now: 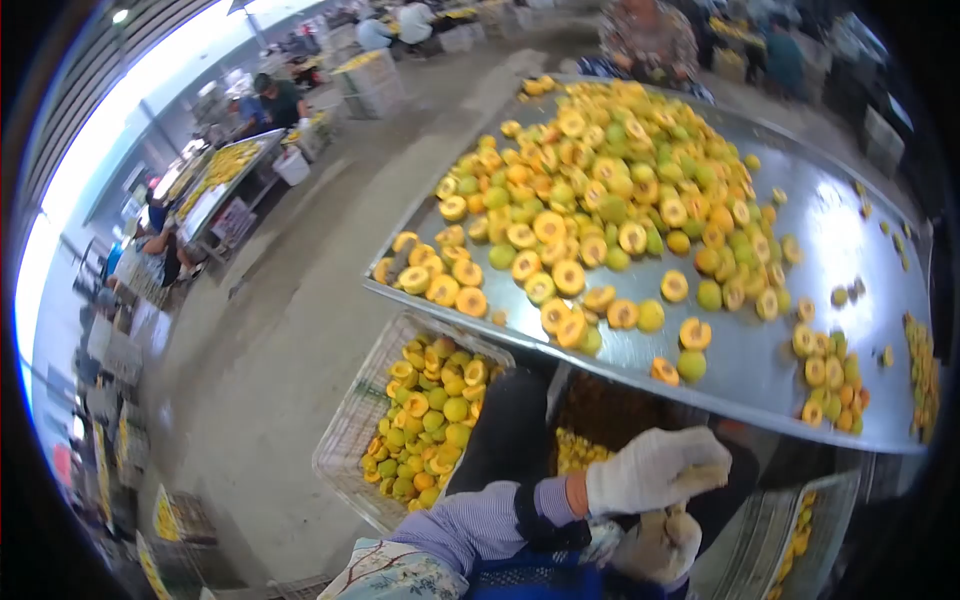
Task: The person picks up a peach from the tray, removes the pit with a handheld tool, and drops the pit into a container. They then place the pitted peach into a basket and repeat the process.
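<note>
My left hand (655,470), in a white glove with stained fingertips, is held over my lap with its fingers curled closed. Just below it is my right hand (660,548), also gloved; its fingers are bent up against the underside of the left one. Whatever lies between the two hands is hidden. In front of them, a metal table (745,385) bears a large heap of halved yellow-green peaches (600,190). Several halves lie near its front edge, closest to my hands.
A plastic crate (345,440) full of peach halves stands left of my leg. Another crate (745,545) is at the right, and more fruit (580,452) shows beneath the table edge. Across the table sits a person (650,40). Other workers and tables (225,170) are farther left.
</note>
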Demonstrator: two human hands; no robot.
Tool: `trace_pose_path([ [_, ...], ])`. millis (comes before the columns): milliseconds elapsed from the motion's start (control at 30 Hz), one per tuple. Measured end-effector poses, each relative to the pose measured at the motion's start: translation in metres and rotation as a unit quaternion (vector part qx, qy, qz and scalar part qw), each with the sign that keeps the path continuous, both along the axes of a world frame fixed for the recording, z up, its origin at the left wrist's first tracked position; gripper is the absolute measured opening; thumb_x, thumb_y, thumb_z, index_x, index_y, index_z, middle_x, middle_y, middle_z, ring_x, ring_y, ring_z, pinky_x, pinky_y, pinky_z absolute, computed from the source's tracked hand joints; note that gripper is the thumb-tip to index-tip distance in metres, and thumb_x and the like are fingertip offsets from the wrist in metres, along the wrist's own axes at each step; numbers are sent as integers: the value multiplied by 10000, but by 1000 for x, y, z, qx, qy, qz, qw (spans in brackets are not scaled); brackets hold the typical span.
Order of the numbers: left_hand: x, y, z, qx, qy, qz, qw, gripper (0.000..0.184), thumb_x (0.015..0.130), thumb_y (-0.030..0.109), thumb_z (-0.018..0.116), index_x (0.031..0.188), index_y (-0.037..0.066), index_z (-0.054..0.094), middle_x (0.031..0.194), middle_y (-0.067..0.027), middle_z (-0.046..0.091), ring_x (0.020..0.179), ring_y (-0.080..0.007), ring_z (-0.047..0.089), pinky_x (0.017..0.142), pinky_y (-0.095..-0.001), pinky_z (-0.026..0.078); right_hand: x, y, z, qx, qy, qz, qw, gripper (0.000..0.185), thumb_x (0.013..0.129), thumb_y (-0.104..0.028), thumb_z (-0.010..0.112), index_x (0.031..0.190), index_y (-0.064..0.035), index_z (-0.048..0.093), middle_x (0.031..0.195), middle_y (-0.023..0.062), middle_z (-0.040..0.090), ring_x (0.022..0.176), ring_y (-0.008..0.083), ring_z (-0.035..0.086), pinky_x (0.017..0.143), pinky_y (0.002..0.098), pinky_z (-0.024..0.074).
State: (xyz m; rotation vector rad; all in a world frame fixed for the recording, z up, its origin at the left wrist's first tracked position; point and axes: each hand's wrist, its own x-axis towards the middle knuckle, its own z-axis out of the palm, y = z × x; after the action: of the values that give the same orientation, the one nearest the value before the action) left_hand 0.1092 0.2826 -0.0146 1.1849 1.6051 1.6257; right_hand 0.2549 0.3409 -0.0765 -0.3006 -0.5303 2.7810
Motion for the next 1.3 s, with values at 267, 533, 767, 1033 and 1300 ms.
trace_pose_path([
  [267, 18, -4, -10, 92, -412, 11, 907, 297, 1008, 263, 504, 1065, -13, 599, 944, -102, 634, 781, -158, 626, 666, -264, 509, 7, 31, 31, -163, -42, 321, 932, 146, 858, -89, 552, 990, -27, 550, 756, 38, 548, 664, 110, 528, 606, 239, 425],
  [533, 3, -16, -32, 66, -561, 148, 812, 444, 1006, 428, 481, 1050, -2, 585, 861, -134, 655, 703, -241, 656, 664, -362, 568, -12, 32, 43, -30, -52, 343, 937, 176, 881, -195, 599, 866, -21, 568, 680, 9, 503, 524, 69, 436, 452, 204, 313],
  [767, -90, -123, -74, -309, 249, 457, 796, 237, 923, 176, 640, 1068, -10, 662, 1046, -115, 663, 978, -213, 624, 884, -315, 502, -17, 40, 21, 15, -130, 304, 944, 196, 909, -210, 599, 860, -21, 583, 572, 4, 502, 400, 86, 431, 364, 239, 309],
  [1033, -103, 44, -84, -463, 230, 199, 833, 689, 822, 655, 532, 1145, 58, 649, 1040, -216, 681, 990, -359, 665, 844, -409, 515, -35, 39, 28, 220, -190, 282, 915, 121, 915, -157, 622, 846, -69, 577, 524, 5, 481, 395, 92, 451, 370, 245, 325],
  [1300, -121, 94, -127, -403, 140, 108, 898, 587, 735, 427, 695, 1154, 39, 557, 1163, -230, 585, 1047, -420, 608, 901, -462, 495, -32, 48, 18, 240, -240, 230, 912, 197, 918, -138, 529, 781, -11, 593, 538, 37, 515, 376, 125, 435, 357, 252, 314],
])
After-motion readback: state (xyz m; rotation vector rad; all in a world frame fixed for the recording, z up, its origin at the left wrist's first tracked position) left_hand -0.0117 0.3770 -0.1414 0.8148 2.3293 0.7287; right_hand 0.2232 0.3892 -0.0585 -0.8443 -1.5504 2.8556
